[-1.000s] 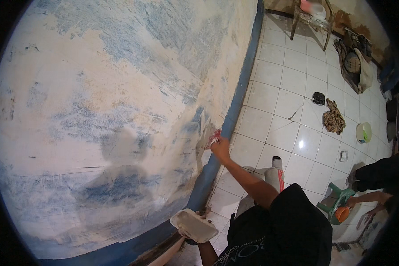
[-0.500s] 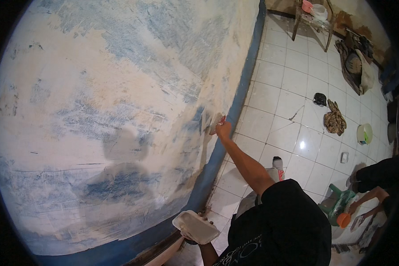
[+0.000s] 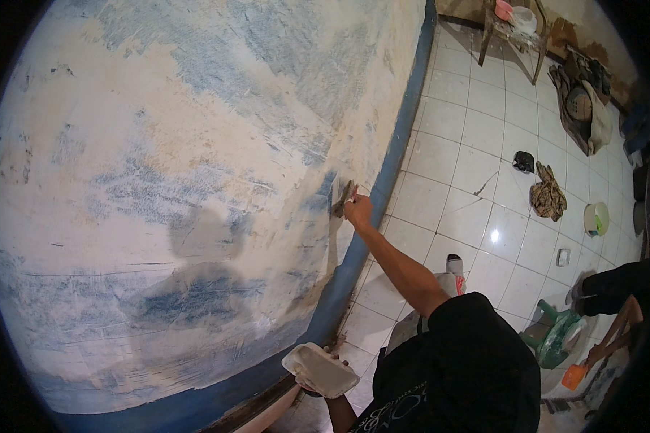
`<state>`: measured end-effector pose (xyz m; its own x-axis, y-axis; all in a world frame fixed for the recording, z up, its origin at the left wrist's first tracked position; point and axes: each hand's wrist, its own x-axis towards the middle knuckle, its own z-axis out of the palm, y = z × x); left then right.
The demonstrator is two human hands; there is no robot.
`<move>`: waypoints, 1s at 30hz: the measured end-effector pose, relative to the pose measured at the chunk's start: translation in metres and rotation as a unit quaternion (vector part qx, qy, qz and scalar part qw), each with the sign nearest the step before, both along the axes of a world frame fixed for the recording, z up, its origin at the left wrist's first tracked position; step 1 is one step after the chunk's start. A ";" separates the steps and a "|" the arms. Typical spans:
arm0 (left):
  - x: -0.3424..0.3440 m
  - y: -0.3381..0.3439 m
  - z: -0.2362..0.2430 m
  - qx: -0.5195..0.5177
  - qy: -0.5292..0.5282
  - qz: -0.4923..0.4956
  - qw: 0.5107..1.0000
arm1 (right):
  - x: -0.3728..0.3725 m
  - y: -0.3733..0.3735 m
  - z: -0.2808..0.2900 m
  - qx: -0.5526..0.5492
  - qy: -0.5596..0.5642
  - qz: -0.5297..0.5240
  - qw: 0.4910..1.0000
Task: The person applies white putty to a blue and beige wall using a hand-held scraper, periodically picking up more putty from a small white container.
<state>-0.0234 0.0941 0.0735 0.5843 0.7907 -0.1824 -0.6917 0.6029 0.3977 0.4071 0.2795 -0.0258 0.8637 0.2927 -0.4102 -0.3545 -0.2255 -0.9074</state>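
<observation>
My right hand, on a bare outstretched arm, is closed round a putty knife with a little red at its handle. Its blade lies at the patchy blue and off-white wall, just above the blue band along the wall's foot. Low in the picture, my left hand grips a white foam tray from beneath. Pale, smooth paste fills the tray. Most fingers of that hand are hidden under it.
White floor tiles stretch to the right. On them are a crumpled brown cloth, a black bundle, and a pale tub. At lower right, another person's arm holds an orange scoop beside a green stool. A chair stands far back.
My right hand has shifted slightly left along the wall, and the putty knife has turned in it. My left hand and the tray stay nearly still. The other person's orange scoop has moved lower.
</observation>
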 end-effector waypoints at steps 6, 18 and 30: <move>0.001 -0.001 -0.001 -0.007 -0.016 0.000 1.000 | 0.007 0.001 0.046 0.003 -0.054 0.049 0.997; 0.000 0.005 -0.006 -0.048 -0.053 -0.012 0.997 | 0.041 -0.005 0.140 0.183 -0.019 0.078 0.980; -0.011 0.007 -0.015 -0.071 -0.064 0.002 0.995 | 0.009 -0.059 -0.008 0.170 0.112 -0.033 0.979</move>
